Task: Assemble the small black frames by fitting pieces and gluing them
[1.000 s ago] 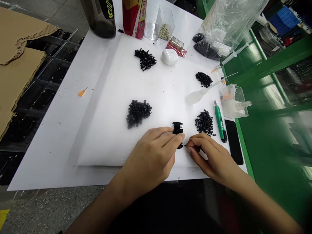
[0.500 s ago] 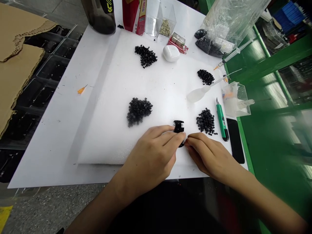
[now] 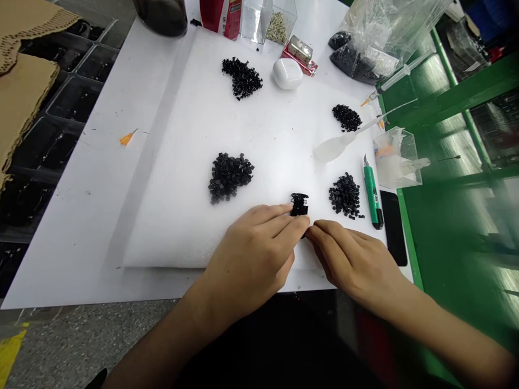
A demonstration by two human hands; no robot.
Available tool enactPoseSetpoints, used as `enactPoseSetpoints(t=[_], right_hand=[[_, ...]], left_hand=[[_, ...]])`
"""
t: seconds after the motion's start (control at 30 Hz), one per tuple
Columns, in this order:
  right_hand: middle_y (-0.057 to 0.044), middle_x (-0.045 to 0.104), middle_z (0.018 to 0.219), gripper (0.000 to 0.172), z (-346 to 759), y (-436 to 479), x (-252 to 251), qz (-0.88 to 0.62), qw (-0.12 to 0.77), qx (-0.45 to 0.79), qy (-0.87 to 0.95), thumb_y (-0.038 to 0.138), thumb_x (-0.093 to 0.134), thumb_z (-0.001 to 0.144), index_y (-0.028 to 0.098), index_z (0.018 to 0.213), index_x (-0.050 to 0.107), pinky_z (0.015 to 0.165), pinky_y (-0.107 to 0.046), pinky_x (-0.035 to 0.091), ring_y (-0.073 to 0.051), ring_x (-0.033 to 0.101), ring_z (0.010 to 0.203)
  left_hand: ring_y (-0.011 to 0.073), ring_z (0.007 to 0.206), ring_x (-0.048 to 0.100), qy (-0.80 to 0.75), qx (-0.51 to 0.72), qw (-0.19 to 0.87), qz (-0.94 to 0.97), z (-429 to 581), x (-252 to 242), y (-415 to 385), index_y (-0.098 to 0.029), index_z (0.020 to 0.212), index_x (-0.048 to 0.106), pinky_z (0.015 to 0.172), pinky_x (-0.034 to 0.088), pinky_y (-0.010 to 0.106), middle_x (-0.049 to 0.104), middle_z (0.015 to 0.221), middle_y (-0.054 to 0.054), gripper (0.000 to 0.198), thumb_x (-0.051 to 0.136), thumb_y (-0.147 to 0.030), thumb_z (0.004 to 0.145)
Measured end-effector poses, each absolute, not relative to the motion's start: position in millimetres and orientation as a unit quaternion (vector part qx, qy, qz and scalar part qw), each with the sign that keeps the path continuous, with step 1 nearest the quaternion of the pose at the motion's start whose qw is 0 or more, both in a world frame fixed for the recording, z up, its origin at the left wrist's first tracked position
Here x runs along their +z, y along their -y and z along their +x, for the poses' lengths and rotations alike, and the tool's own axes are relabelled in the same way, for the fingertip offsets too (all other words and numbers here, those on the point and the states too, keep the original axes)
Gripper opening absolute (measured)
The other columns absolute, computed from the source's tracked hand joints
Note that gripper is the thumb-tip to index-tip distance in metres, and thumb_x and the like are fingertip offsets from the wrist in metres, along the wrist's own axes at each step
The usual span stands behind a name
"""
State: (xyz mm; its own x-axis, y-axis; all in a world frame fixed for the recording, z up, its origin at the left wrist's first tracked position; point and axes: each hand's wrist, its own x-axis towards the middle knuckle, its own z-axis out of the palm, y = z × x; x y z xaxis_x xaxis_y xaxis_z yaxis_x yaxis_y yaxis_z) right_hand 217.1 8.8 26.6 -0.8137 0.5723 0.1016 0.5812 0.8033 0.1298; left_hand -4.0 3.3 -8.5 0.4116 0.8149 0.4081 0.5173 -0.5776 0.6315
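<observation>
A small black plastic part [image 3: 299,205] with cut-out edges lies on the white foam sheet [image 3: 170,227] near its front edge. My left hand [image 3: 259,248] is closed on this part, its fingers across the left side and lower portion. My right hand [image 3: 348,254] has its fingertips pressed together at the part's lower right end; whatever they pinch is hidden. To the left is a pile of black square pieces [image 3: 230,175], and to the right another pile of small black pieces [image 3: 346,195].
Two further heaps of tiny black pieces [image 3: 243,78] [image 3: 346,118] lie farther back. Right of my hands are a green utility knife [image 3: 372,194], blade out, a black phone [image 3: 393,227], a dropper bottle [image 3: 334,147] and a syringe [image 3: 397,78]. A white rounded case [image 3: 287,74] sits at the back.
The view has shifted slightly, so the table things appear a little higher. My right fingertips have come closer to my left fingers and now cover more of the part's lower end.
</observation>
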Motion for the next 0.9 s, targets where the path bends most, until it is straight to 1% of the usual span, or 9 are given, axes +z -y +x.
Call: enactPoseSetpoints(t=[0.1,0.2,0.3,0.37,0.53,0.63,0.73,0.83,0.9], right_hand=[[-0.017,0.069,0.117,0.041,221,0,13,-0.349,0.098,-0.061,0.93,0.001,0.054,0.092,0.01,0.133,0.057,0.073,-0.035,0.06,-0.024,0.07,0.091],[-0.014,0.069,0.116,0.044,221,7,2,-0.397,0.176,0.005,0.901,0.002,0.059,0.091,0.015,0.133,0.057,0.082,-0.036,0.061,-0.024,0.07,0.099],[-0.01,0.07,0.109,0.042,218,13,-1,-0.443,0.249,0.055,0.86,0.003,0.064,0.09,0.021,0.128,0.062,0.078,-0.034,0.062,-0.021,0.07,0.093],[-0.01,0.071,0.108,0.046,216,17,-2,-0.451,0.275,0.058,0.847,0.002,0.066,0.088,0.022,0.13,0.063,0.074,-0.032,0.062,-0.02,0.07,0.091],[-0.009,0.071,0.11,0.06,218,20,-7,-0.433,0.269,0.026,0.86,0.001,0.069,0.086,0.025,0.14,0.061,0.078,-0.034,0.063,-0.02,0.071,0.091],[-0.008,0.071,0.108,0.061,220,22,-11,-0.433,0.262,0.022,0.862,0.002,0.067,0.087,0.028,0.142,0.059,0.074,-0.035,0.062,-0.021,0.07,0.088],[-0.009,0.072,0.109,0.063,221,24,-7,-0.407,0.239,-0.014,0.882,0.003,0.067,0.088,0.026,0.146,0.056,0.069,-0.036,0.06,-0.021,0.069,0.083],[-0.01,0.074,0.108,0.062,218,21,14,-0.399,0.217,-0.05,0.889,0.003,0.07,0.086,0.022,0.143,0.058,0.074,-0.037,0.06,-0.022,0.07,0.083],[-0.009,0.075,0.105,0.056,210,11,35,-0.424,0.234,-0.08,0.871,0.003,0.073,0.084,0.023,0.136,0.063,0.078,-0.035,0.06,-0.022,0.071,0.085]], left_hand=[[0.0205,0.125,0.062,-0.413,0.359,0.201,0.813,-3,-9,-4,-0.011,0.126,0.065,0.11,0.052,0.036,0.074,0.117,0.006,0.034,0.057,-0.005,0.094],[0.0208,0.124,0.062,-0.414,0.362,0.2,0.811,-3,-9,-4,-0.012,0.126,0.065,0.109,0.053,0.036,0.075,0.114,0.006,0.033,0.057,-0.006,0.094],[0.0203,0.126,0.061,-0.412,0.36,0.204,0.812,-4,-9,-4,-0.012,0.127,0.064,0.111,0.051,0.036,0.075,0.116,0.005,0.035,0.057,-0.005,0.094],[0.0201,0.126,0.061,-0.411,0.358,0.206,0.813,-4,-9,-4,-0.011,0.128,0.064,0.111,0.051,0.035,0.074,0.118,0.005,0.035,0.058,-0.005,0.094],[0.0232,0.128,0.06,-0.403,0.36,0.179,0.822,-4,-8,-2,-0.009,0.129,0.062,0.109,0.052,0.04,0.074,0.12,0.007,0.033,0.053,-0.005,0.098],[0.0243,0.127,0.061,-0.402,0.364,0.177,0.822,-3,-8,-1,-0.009,0.129,0.062,0.108,0.053,0.042,0.074,0.121,0.007,0.034,0.053,-0.004,0.097],[0.0237,0.127,0.061,-0.405,0.364,0.183,0.818,-4,-8,-2,-0.009,0.129,0.062,0.108,0.052,0.041,0.074,0.12,0.007,0.035,0.055,-0.004,0.095],[0.0238,0.128,0.06,-0.404,0.358,0.198,0.818,-4,-9,-1,-0.01,0.131,0.061,0.109,0.052,0.041,0.072,0.123,0.007,0.037,0.056,-0.005,0.095],[0.0253,0.125,0.061,-0.399,0.38,0.191,0.812,-4,-10,0,-0.008,0.129,0.062,0.108,0.053,0.042,0.072,0.121,0.008,0.037,0.056,-0.004,0.093]])
